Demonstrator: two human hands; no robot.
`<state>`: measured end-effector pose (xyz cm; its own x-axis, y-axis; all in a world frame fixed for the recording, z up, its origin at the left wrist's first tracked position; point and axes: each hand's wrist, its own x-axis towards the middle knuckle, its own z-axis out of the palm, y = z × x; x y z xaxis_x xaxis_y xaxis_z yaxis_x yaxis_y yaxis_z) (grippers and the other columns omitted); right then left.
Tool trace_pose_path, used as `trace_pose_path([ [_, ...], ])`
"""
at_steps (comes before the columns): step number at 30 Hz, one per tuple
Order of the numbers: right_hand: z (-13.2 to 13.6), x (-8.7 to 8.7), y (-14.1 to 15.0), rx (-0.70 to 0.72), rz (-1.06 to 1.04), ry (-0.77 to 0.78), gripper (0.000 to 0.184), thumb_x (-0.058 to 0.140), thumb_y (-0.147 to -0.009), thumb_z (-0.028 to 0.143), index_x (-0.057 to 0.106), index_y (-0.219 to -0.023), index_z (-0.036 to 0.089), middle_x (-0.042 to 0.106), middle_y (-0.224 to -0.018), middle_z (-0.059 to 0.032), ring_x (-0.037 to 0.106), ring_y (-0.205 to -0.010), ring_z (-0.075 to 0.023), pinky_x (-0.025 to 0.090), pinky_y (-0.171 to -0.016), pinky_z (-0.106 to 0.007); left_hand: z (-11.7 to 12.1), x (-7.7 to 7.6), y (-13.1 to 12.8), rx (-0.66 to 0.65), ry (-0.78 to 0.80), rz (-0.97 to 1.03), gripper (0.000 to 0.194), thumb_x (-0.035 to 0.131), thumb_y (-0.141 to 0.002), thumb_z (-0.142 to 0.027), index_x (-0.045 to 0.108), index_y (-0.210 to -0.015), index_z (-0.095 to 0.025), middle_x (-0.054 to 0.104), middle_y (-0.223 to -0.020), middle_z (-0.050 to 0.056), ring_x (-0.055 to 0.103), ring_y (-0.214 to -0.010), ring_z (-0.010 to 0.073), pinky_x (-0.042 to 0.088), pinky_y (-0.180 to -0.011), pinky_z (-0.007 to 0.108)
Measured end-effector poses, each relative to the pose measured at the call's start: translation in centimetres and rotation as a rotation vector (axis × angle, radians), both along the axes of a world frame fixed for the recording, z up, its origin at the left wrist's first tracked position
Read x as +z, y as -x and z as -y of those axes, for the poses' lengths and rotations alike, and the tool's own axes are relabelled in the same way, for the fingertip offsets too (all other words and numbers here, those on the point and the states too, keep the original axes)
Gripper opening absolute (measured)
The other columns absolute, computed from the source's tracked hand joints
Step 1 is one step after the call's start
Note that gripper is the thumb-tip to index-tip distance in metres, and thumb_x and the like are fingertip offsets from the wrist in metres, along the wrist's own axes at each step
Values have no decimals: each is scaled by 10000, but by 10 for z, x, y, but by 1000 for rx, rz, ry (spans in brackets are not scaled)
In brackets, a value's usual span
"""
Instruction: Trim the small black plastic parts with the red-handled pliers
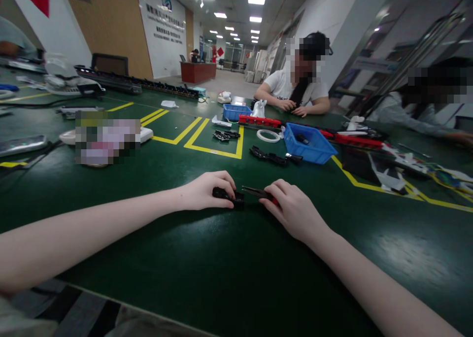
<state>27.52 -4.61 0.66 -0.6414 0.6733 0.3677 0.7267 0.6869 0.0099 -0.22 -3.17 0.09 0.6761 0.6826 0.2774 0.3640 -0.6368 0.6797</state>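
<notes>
Black part (239, 199), qty 1, at ctr of frame on green table (221, 258); its L portion is mostly covered by fingers, exact form n/d. L hand (209, 191) is curled round it, thumb below, fingers over top. R hand (290, 204) is closed on pliers (254, 191), qty 1; jaws point L toward the part, tip contact can't be confirmed. Red grip largely hidden in palm.

Beyond: loose black pcs (269, 155) R of ctr, more (221, 136) above ctr; overlapping, no. uncertain. Blue bins, qty 2: larger bin (314, 153) upper R, contents partly hidden; smaller bin (236, 114) upper ctr. White ring (271, 140), qty 1, L of larger bin. Item at mid-L (107, 140) pixelated, ID n/p. Co-worker (295, 93) upper R, face masked; 2nd person (399, 113) at R edge, cut off.
</notes>
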Motion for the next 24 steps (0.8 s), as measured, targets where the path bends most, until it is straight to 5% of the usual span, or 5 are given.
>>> trace_pose_path([
  [11, 3, -1, 4, 231, 53, -145, 259, 441, -1014, 307, 599, -1132, 139, 664, -990, -111, 600, -820, -196, 481, -711, -330, 6, -2, -6, 78, -9, -9, 95, 785, -797, -239, 743, -854, -175, 639, -1071, 46, 637, -1002, 188, 513, -922, 356],
  [24, 1, -1, 8, 250, 175, -133, 257, 417, -1021, 322, 607, -1061, 153, 645, -918, -89, 594, -759, -182, 435, -663, -308, 11, -5, -7, -13, -229, 31, 103, 771, -811, -207, 708, -875, -156, 634, -1078, 65, 631, -994, 178, 528, -884, 329],
])
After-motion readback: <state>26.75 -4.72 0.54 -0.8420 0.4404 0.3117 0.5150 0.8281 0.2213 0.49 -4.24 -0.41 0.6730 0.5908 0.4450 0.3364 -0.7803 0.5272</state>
